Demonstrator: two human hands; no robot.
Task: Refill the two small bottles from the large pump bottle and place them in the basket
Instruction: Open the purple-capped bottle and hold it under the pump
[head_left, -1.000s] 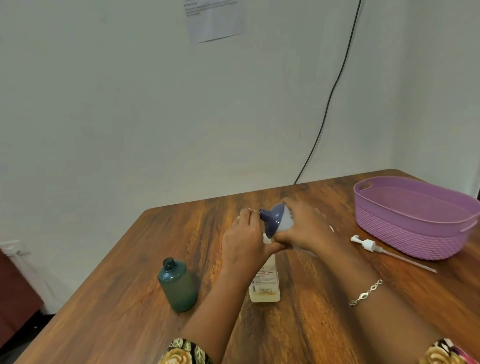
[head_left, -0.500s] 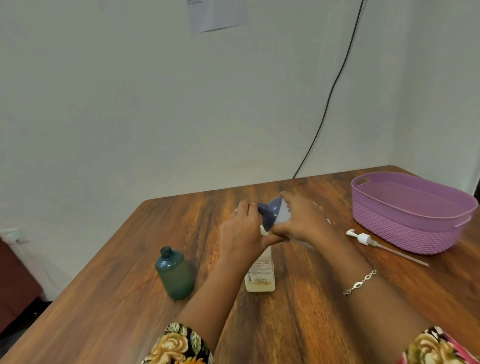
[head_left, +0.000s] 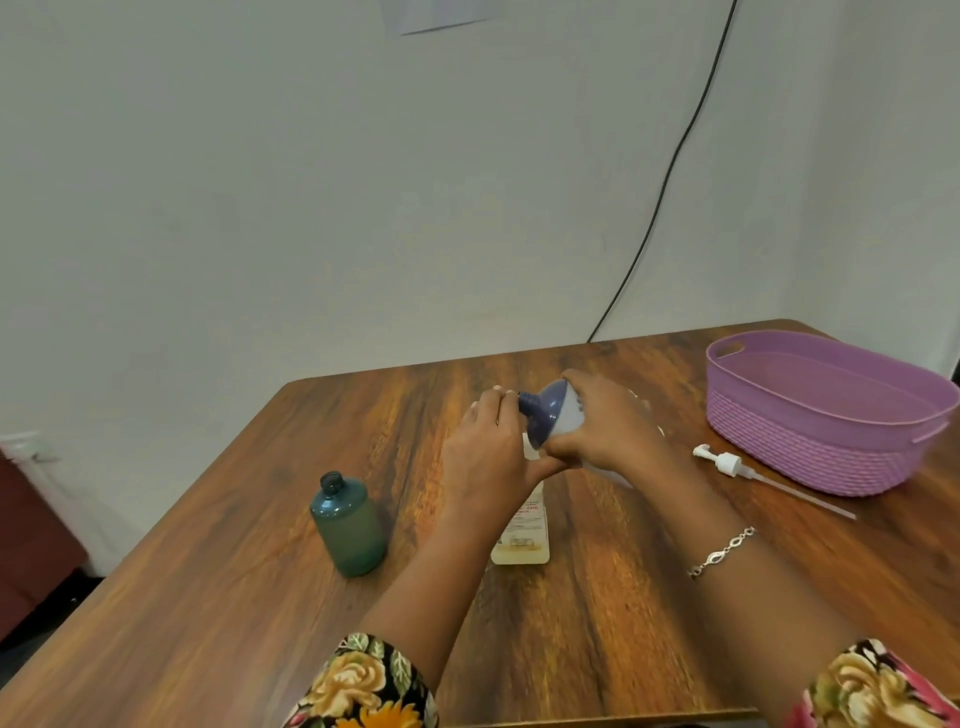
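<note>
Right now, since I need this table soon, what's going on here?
A person is refilling. The right grip holds a tilted white bottle with a dark blue shoulder, pump off, over a small clear labelled bottle steadied by the left grip. A small teal bottle stands uncapped beside them. The white pump lies by the purple woven-look basket, which holds neither bottle yet.

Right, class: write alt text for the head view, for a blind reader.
The right hand tips a large white bottle with a purple shoulder over a small labelled bottle that the left hand steadies on a wooden table. An uncapped green bottle stands left; the pump lies beside a purple basket.
</note>
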